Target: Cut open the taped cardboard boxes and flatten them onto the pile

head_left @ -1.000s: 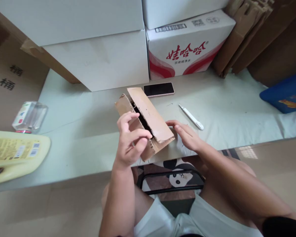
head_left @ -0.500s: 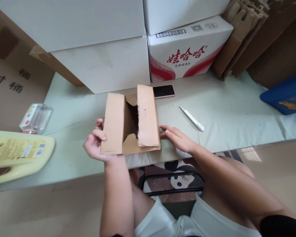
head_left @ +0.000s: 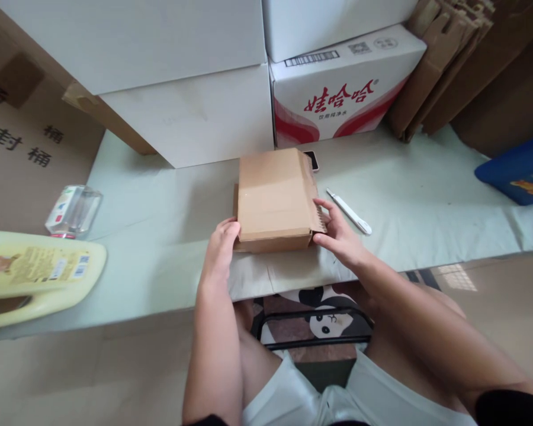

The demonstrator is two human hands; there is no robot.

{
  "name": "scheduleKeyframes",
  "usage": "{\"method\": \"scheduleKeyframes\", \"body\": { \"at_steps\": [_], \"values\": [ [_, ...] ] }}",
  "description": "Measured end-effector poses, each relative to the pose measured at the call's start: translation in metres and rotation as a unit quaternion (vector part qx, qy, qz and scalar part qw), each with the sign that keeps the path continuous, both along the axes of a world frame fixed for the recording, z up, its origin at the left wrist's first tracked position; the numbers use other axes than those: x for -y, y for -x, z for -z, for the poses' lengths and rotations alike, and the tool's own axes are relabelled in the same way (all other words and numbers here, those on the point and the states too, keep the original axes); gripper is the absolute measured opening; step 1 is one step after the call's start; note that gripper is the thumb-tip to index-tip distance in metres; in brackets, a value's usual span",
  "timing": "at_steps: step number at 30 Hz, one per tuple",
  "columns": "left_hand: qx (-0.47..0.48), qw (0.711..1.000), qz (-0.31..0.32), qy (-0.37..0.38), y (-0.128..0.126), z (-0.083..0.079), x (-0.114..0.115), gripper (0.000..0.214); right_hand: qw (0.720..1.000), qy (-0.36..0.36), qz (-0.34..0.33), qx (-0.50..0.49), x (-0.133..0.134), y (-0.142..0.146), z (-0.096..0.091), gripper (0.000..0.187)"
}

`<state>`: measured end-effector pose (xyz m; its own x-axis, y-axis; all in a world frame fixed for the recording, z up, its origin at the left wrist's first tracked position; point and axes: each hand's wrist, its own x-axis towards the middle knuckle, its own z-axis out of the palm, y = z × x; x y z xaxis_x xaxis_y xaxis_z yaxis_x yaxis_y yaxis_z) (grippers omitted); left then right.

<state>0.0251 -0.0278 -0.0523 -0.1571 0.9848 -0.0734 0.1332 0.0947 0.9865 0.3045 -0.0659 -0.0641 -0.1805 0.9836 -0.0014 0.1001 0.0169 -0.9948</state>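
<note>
Turned since the earlier head view, our cardboard box now lies plain face up on the table, partly hiding the phone, our left hand and right hand clamped on its opposite sides.

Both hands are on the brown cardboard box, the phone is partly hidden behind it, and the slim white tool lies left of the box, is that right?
No: the head view shows the slim white tool lying right of the brown cardboard box. The rest stands: the left hand and right hand are on the box, and the phone is partly hidden behind it.
</note>
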Motion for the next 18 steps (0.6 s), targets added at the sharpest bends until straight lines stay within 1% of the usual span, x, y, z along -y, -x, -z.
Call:
{"method": "scheduleKeyframes", "body": {
  "at_steps": [2, 3, 5, 7, 9, 11, 13, 15, 18],
  "values": [
    [0.032, 0.999, -0.027, 0.02, -0.003, -0.003, 0.0, 0.039, 0.996, -0.043, 0.06, 0.051, 0.002, -0.001, -0.001, 0.099],
    [0.05, 0.998, -0.04, 0.014, -0.005, -0.005, 0.001, 0.04, 0.993, -0.056, 0.081, 0.069, 0.003, -0.001, -0.001, 0.098],
    [0.09, 0.994, -0.051, -0.018, -0.008, -0.011, 0.002, 0.041, 0.989, -0.067, 0.101, 0.089, 0.005, -0.002, -0.001, 0.096],
    [0.115, 0.991, -0.039, -0.056, -0.009, -0.016, 0.003, 0.042, 0.987, -0.076, 0.108, 0.096, 0.006, -0.003, -0.002, 0.091],
    [0.118, 0.99, -0.011, -0.071, -0.012, -0.017, 0.003, 0.042, 0.983, -0.095, 0.114, 0.11, 0.006, -0.003, -0.002, 0.087],
    [0.117, 0.991, 0.032, -0.054, -0.015, -0.015, 0.004, 0.045, 0.976, -0.115, 0.124, 0.137, 0.005, -0.003, -0.001, 0.083],
    [0.121, 0.99, 0.069, -0.032, -0.019, -0.012, 0.005, 0.057, 0.97, -0.125, 0.135, 0.158, 0.004, -0.002, 0.0, 0.08],
    [0.112, 0.99, 0.075, -0.031, -0.02, -0.007, 0.005, 0.067, 0.97, -0.124, 0.15, 0.143, 0.003, -0.002, 0.0, 0.08],
    [0.078, 0.994, 0.054, -0.062, -0.014, 0.0, 0.006, 0.066, 0.975, -0.103, 0.181, 0.084, 0.003, -0.002, -0.001, 0.081]
  ]
}}
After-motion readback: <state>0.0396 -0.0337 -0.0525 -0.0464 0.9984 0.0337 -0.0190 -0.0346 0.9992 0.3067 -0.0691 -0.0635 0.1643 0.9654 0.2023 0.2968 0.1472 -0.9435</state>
